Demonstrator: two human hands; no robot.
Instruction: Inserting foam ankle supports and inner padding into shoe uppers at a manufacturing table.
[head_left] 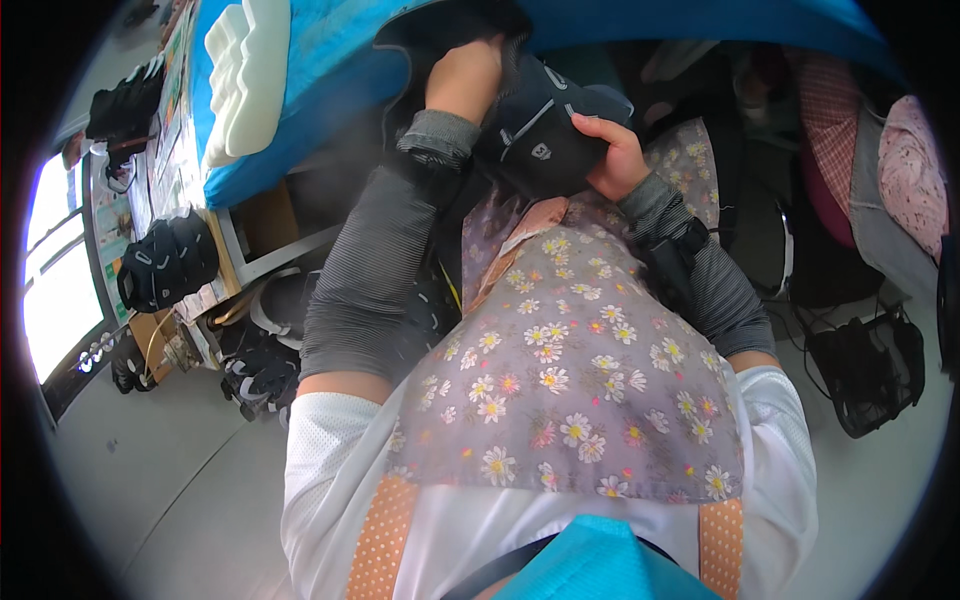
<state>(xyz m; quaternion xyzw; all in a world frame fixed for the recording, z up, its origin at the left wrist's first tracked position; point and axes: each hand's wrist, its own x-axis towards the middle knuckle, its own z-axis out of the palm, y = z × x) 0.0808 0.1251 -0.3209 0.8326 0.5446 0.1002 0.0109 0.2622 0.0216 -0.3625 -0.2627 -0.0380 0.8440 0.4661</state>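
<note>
A black padded fabric piece with pale grey trim and a small white emblem is between my hands, at the edge of a blue-covered table and above my lap. Its exact kind is not clear. My left hand grips its dark upper part, with the fingertips hidden in the folds. On the right side my right hand holds it, thumb on the front face and the other fingers largely out of sight behind. Grey striped sleeves cover both forearms. My flowered apron spreads below.
White moulded foam with a wavy edge lies on the table's left part. Similar black pieces are stacked at the left, with more black goods lower down. A black mesh item and a person's pink checked clothing are at the right.
</note>
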